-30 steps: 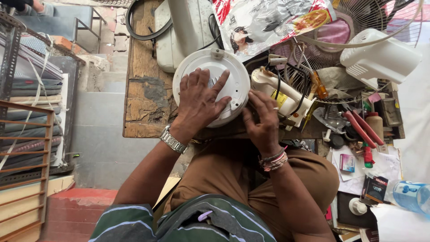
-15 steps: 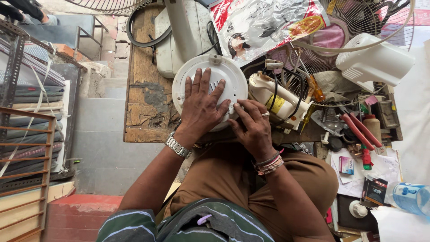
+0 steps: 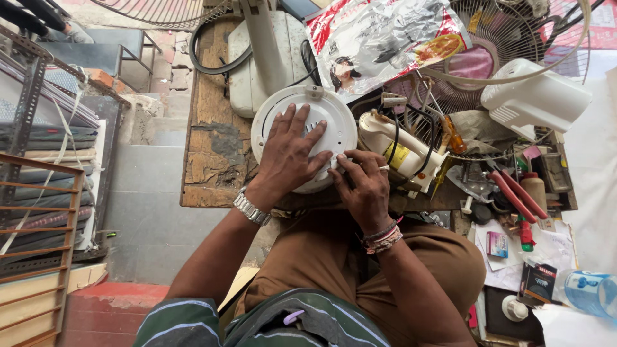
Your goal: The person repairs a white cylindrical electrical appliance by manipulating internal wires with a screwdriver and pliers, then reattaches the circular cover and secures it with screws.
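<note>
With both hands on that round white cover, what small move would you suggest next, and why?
Probably press the left hand down to steady the round white cover while the right hand works along its lower right edge: the left palm lies flat on top, and the right fingers sit at the rim.

Lit by bright, even daylight, soft rather than harsh. Only faint, short shadows under the left hand (image 3: 289,157) and right hand (image 3: 363,186) on the round white cover (image 3: 334,122). Mild glare off the crinkled foil bag (image 3: 379,38) near the far edge of the wooden bench (image 3: 205,160); washed out almost to white at the right edge. Sharp at the centre, slightly soft in the corners. Wide-angle bending of the metal racks (image 3: 32,128) along the left edge.
</note>
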